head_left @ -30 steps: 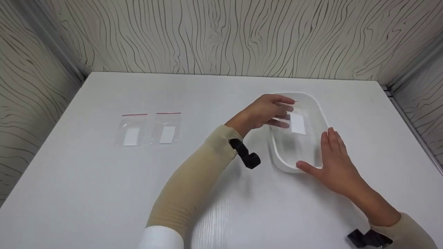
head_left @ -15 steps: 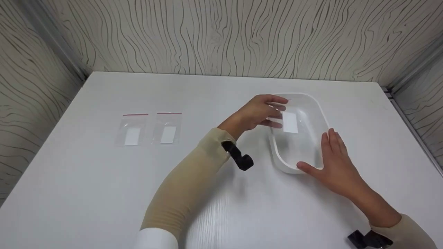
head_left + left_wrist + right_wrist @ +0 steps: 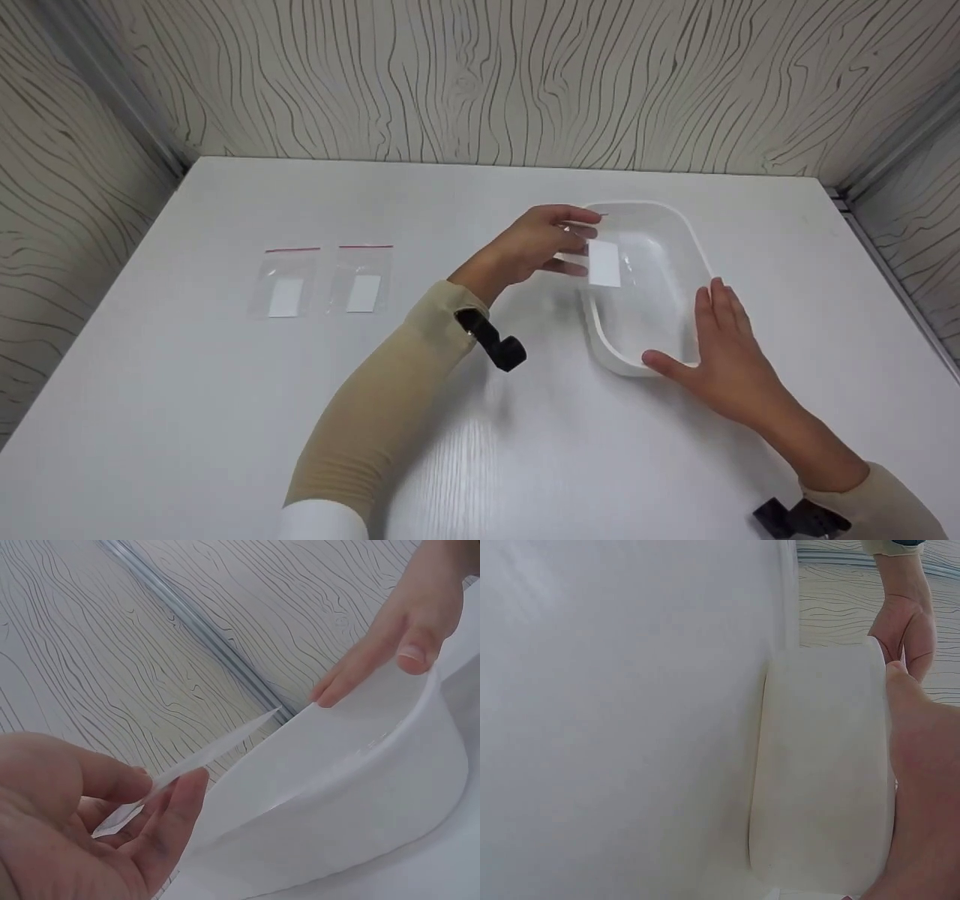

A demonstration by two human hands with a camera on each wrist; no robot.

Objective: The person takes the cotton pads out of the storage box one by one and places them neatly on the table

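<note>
My left hand (image 3: 536, 244) pinches a small clear zip-lock bag (image 3: 604, 264) with a white label and a red seal line. The bag hangs over the left rim of a white plastic tub (image 3: 600, 337). In the left wrist view, the bag (image 3: 217, 748) is seen nearly edge-on between thumb and fingers, above the tub wall (image 3: 337, 821). My right hand (image 3: 731, 360) rests on the tub's near right corner, its fingers straight along the right rim and the thumb on the near rim. From the right wrist, the tub's outer wall (image 3: 825, 765) hides its inside.
Two more clear zip-lock bags, a left one (image 3: 285, 283) and a right one (image 3: 361, 279), lie side by side on the white table (image 3: 225, 405). Each has a white label and red seal line. A wood-patterned wall (image 3: 465, 82) stands behind the table.
My left hand has moved left with the zip-lock bag, from over the middle of the tub to its left rim. The right hand and the tub have stayed in place.
</note>
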